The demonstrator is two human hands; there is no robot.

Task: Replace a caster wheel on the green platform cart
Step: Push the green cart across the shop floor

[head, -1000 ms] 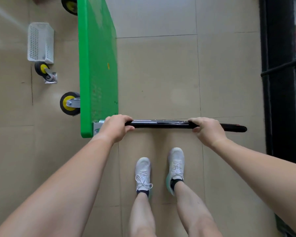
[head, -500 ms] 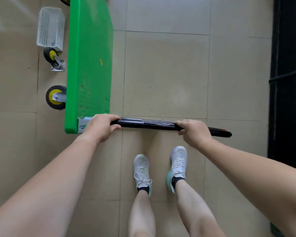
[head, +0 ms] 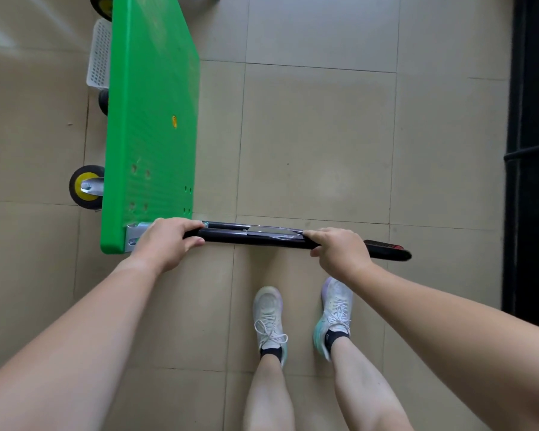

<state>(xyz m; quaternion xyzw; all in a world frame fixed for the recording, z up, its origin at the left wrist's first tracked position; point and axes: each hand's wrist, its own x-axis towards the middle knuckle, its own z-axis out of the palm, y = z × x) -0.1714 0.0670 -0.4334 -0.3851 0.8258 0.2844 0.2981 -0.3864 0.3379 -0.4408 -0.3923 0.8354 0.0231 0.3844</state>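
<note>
The green platform cart [head: 151, 119] stands tipped on its side edge, deck facing right, wheels to the left. Its black handle [head: 262, 237] sticks out to the right near my feet. My left hand [head: 165, 241] grips the handle by its metal bracket. My right hand [head: 339, 248] grips the handle further along. A mounted caster with a yellow hub [head: 86, 186] shows at the cart's near left. Another mounted caster [head: 101, 4] peeks out at the top. A loose caster [head: 103, 101] lies on the floor, mostly hidden behind the deck.
A white plastic basket [head: 99, 56] sits on the tiled floor left of the cart, partly hidden by it. A dark frame or door [head: 532, 150] runs along the right edge. My two feet in white sneakers [head: 269, 315] stand just below the handle.
The cart's deck now leans further right, showing more of its top face and covering most of the basket and the loose caster. Both hands keep their grip on the handle.
</note>
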